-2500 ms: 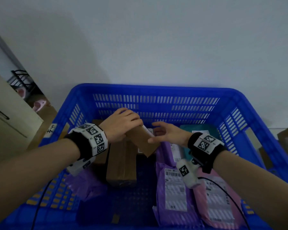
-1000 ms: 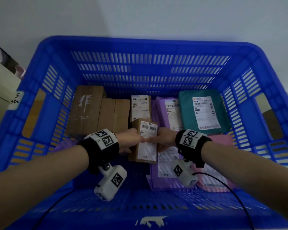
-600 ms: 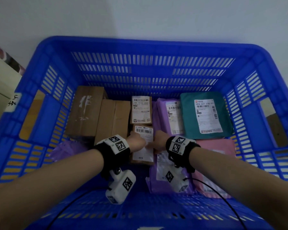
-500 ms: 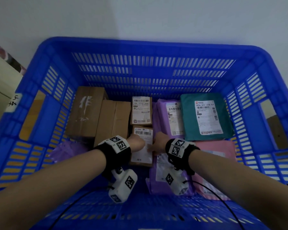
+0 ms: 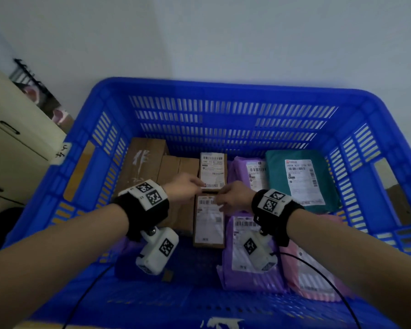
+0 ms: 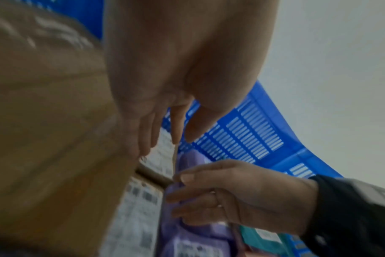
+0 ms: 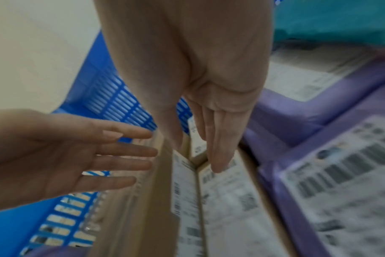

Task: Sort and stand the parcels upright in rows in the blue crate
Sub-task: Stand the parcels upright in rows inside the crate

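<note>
Both of my hands reach into the blue crate (image 5: 223,86). A small brown box (image 5: 208,224) with a white label lies flat mid-crate, just in front of a second labelled box (image 5: 212,170). My left hand (image 5: 196,184) is open with straight, spread fingers (image 7: 125,153) at the seam between the two boxes, holding nothing. My right hand (image 5: 222,201) is open too, and its straight fingertips (image 7: 218,167) touch the near box's label (image 7: 231,200). The left wrist view shows my left hand (image 6: 165,139) blurred, above the labels.
Two larger brown boxes (image 5: 142,167) (image 5: 176,186) fill the back left. Purple bags (image 5: 249,172) (image 5: 247,255), a teal bag (image 5: 299,179) and a pink bag (image 5: 318,269) lie to the right. Another purple bag (image 5: 128,252) lies front left. A cream cabinet (image 5: 14,138) stands outside on the left.
Both hands carried the small labelled box down into the crate and set it flat in front of the other labelled box. They have since let go and their fingers have straightened.
</note>
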Motion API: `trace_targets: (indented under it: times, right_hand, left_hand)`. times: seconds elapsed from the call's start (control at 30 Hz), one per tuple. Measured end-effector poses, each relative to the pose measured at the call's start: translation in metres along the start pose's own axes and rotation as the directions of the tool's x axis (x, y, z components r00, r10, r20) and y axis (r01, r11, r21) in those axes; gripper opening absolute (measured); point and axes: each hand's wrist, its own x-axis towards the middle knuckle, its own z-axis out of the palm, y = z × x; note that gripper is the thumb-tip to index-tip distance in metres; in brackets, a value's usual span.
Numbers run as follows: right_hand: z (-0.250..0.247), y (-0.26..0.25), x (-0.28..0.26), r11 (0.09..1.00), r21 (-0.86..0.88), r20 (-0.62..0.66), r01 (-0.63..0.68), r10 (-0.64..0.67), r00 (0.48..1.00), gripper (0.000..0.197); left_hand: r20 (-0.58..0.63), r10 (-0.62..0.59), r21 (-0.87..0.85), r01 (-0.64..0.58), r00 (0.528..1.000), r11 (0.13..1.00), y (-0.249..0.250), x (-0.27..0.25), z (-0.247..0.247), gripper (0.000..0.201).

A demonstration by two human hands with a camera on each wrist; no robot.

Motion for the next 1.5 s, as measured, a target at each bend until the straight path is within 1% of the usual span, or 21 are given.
trace_targets:
  times: [0.1, 0.2, 0.27, 0.33, 0.43, 0.53, 0.6, 0.67, 0.7, 0.8, 0.9, 0.93, 0.97, 1.03, 1.1, 1.2, 1.33, 1.37, 1.4, 1.5]
  right_hand:
    - [0.007, -0.017, -0.007, 0.982, 0.19, 0.039, -0.014, 0.007, 0.999, 0.051]
    - [0.019, -0.028, -0.007, 0.959, 0.28, 0.096, -0.031, 0.004, 0.995, 0.057]
    - [0.027, -0.032, -0.006, 0.961, 0.277, 0.102, -0.023, -0.006, 0.995, 0.061]
    - [0.036, -0.035, -0.007, 0.967, 0.254, 0.107, -0.017, -0.01, 0.994, 0.067]
    - [0.049, -0.036, -0.008, 0.977, 0.211, 0.1, -0.006, -0.016, 0.995, 0.073]
    - [0.06, -0.036, -0.008, 0.968, 0.251, 0.096, -0.004, -0.021, 0.995, 0.068]
    - [0.065, -0.037, -0.009, 0.969, 0.247, 0.086, -0.017, -0.004, 0.996, 0.063]
    - [0.068, -0.037, -0.009, 0.977, 0.214, 0.077, -0.023, 0.006, 0.997, 0.055]
    - [0.069, -0.037, -0.01, 0.975, 0.221, 0.08, -0.038, 0.021, 0.997, 0.054]
    - [0.07, -0.037, -0.008, 0.966, 0.249, 0.098, -0.067, 0.044, 0.994, 0.061]
    - [0.07, -0.038, -0.008, 0.958, 0.279, 0.09, -0.073, 0.05, 0.995, 0.06]
    - [0.07, -0.038, -0.009, 0.956, 0.285, 0.087, -0.071, 0.048, 0.995, 0.059]
    - [0.069, -0.039, -0.009, 0.957, 0.281, 0.088, -0.065, 0.042, 0.995, 0.058]
    - [0.065, -0.042, -0.012, 0.965, 0.259, 0.097, -0.048, 0.023, 0.995, 0.056]
    - [0.058, -0.045, -0.017, 0.97, 0.243, 0.102, -0.026, 0.001, 0.995, 0.054]
    - [0.045, -0.051, -0.027, 0.978, 0.208, 0.126, -0.002, -0.024, 0.992, 0.05]
    - [0.026, -0.067, -0.049, 0.992, 0.119, 0.152, 0.033, -0.051, 0.987, 0.039]
    - [0.021, -0.071, -0.055, 0.993, 0.108, 0.164, 0.041, -0.058, 0.985, 0.037]
    - [0.017, -0.076, -0.061, 0.993, 0.104, 0.174, 0.051, -0.069, 0.982, 0.035]
    - [0.005, -0.092, -0.079, 0.99, 0.096, 0.16, 0.107, -0.121, 0.98, 0.03]
  left_hand:
    - [-0.12, 0.027, 0.044, -0.022, 0.992, 0.999, -0.011, -0.008, -0.032, 0.029]
    - [-0.203, 0.015, 0.097, 0.005, 0.979, 0.995, -0.025, -0.014, -0.054, 0.028]
    - [-0.243, -0.015, 0.138, 0.05, 0.97, 0.989, -0.035, -0.02, -0.062, 0.028]
    - [-0.258, -0.075, 0.152, 0.117, 0.963, 0.981, -0.043, -0.024, -0.064, 0.027]
    - [-0.217, -0.144, 0.151, 0.179, 0.965, 0.972, -0.049, -0.032, -0.063, 0.027]
    - [-0.202, -0.167, 0.169, 0.202, 0.965, 0.965, -0.048, -0.039, -0.062, 0.02]
    - [-0.207, -0.17, 0.245, 0.219, 0.964, 0.944, -0.047, -0.042, -0.061, 0.018]
    - [-0.177, -0.194, 0.277, 0.238, 0.965, 0.931, -0.048, -0.041, -0.058, 0.022]
    - [-0.143, -0.212, 0.281, 0.246, 0.967, 0.928, -0.05, -0.04, -0.056, 0.02]
    - [-0.089, -0.253, 0.236, 0.267, 0.963, 0.934, -0.06, -0.036, -0.05, 0.025]
    - [-0.033, -0.293, 0.172, 0.294, 0.956, 0.94, -0.057, -0.037, -0.046, 0.015]
    - [-0.036, -0.29, 0.138, 0.293, 0.956, 0.946, -0.054, -0.039, -0.046, 0.016]
    - [-0.049, -0.277, 0.122, 0.281, 0.96, 0.952, -0.051, -0.04, -0.047, 0.022]
    - [-0.063, -0.26, 0.118, 0.266, 0.964, 0.957, -0.046, -0.043, -0.049, 0.031]
    - [-0.05, -0.268, 0.082, 0.271, 0.962, 0.959, -0.046, -0.044, -0.053, 0.033]
    - [-0.068, -0.239, 0.0, 0.24, 0.969, 0.971, -0.046, -0.045, -0.058, 0.025]
    - [-0.064, -0.191, -0.086, 0.185, 0.979, 0.979, -0.03, -0.062, -0.069, 0.013]
    - [-0.067, -0.181, -0.112, 0.173, 0.981, 0.979, -0.023, -0.067, -0.073, 0.013]
    - [-0.083, -0.161, -0.128, 0.15, 0.983, 0.98, -0.018, -0.072, -0.078, 0.015]
    - [-0.124, -0.095, -0.096, 0.084, 0.988, 0.992, 0.004, -0.089, -0.092, 0.039]
